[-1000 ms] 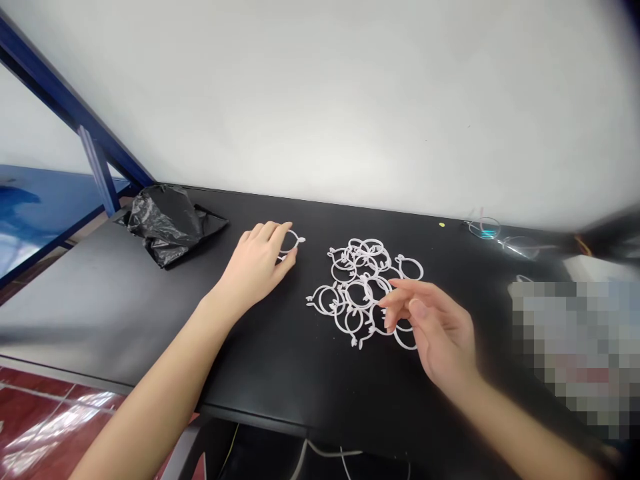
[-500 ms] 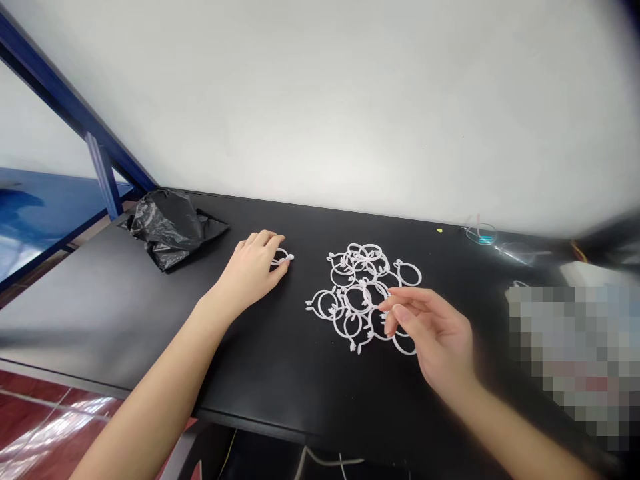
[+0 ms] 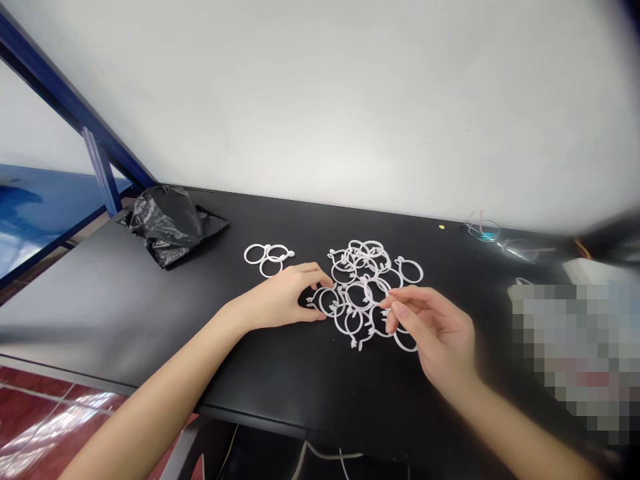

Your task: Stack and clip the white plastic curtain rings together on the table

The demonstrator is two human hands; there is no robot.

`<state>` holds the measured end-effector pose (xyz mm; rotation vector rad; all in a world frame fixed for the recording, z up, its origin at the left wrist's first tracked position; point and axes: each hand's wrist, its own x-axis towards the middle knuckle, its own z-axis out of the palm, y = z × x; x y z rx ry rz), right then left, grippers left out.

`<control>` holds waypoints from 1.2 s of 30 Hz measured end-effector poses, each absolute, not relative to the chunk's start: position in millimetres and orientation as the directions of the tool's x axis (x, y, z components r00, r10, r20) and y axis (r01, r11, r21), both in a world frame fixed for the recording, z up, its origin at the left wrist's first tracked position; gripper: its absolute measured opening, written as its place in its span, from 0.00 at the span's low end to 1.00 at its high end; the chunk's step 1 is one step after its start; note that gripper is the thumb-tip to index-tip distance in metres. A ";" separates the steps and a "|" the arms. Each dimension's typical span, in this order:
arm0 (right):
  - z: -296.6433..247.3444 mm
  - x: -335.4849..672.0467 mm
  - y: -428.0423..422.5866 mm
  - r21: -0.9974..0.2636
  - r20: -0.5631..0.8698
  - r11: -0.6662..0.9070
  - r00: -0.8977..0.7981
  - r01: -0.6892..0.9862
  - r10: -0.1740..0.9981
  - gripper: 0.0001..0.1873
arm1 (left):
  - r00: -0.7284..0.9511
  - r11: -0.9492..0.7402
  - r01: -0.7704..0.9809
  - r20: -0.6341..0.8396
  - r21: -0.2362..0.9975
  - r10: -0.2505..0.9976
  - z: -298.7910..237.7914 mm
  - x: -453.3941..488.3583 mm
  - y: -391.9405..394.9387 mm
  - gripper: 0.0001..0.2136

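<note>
White plastic rings (image 3: 359,297) with small clips on their rims lie in a loose, overlapping pile on the black table (image 3: 280,373). At the pile's left edge is my left hand (image 3: 293,293), its thumb and fingers apart around the outermost ring; I cannot tell whether they touch it. Over the right side of the pile hovers my right hand (image 3: 435,327), fingers loosely curled and thumb apart from them, with nothing visible in it. It hides some rings beneath. Three separate rings (image 3: 256,254) lie together beyond my left wrist.
A crumpled black plastic bag (image 3: 167,223) lies at the table's far left. Safety glasses (image 3: 485,231) and a small yellow bit (image 3: 441,227) are near the wall on the right. A blurred-out block (image 3: 575,360) covers the right side. Blue frame bars (image 3: 103,170) stand at left.
My left hand has let go of a ring beside the other separate ones and moved right, to the pile's left edge. My right hand has stayed nearly in place.
</note>
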<state>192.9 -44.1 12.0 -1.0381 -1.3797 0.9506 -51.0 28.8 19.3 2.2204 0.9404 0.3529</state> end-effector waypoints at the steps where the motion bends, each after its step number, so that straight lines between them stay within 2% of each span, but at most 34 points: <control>1: 12.3 192.6 -43.8 -0.954 0.293 0.293 -0.003 0.069 0.956 0.08 | 0.700 -0.501 0.524 -0.013 0.689 0.714 19.2 -51.1 29.1 0.15; 5: 12.2 192.4 -43.3 -0.953 0.296 0.295 0.004 0.067 0.955 0.08 | 0.683 -0.500 0.463 0.064 0.732 0.727 24.2 -52.5 29.9 0.14; 15: 12.5 191.2 -44.0 -0.963 0.260 0.259 -0.005 0.079 0.966 0.08 | 0.586 -0.421 0.169 0.253 0.891 0.770 26.8 -44.7 25.3 0.12; 21: 6.8 189.0 -44.2 -0.977 0.183 0.187 -0.048 0.099 0.982 0.08 | 0.600 -0.357 0.012 0.279 0.934 0.750 23.4 -34.9 15.2 0.14; 27: 3.8 186.4 -43.6 -0.989 0.089 0.103 -0.131 0.109 0.987 0.05 | 0.564 -0.339 -0.085 0.326 0.937 0.759 21.0 -14.7 -3.1 0.21; 32: 6.3 186.2 -43.2 -0.982 0.083 0.121 -0.240 0.145 0.967 0.10 | 0.510 -0.557 0.001 0.479 0.830 0.715 18.0 -4.2 -8.9 0.14; 36: 10.4 188.9 -42.1 -0.963 0.137 0.185 -0.235 0.197 0.962 0.07 | 0.482 -0.579 0.021 0.499 0.815 0.720 15.2 -5.0 -6.4 0.13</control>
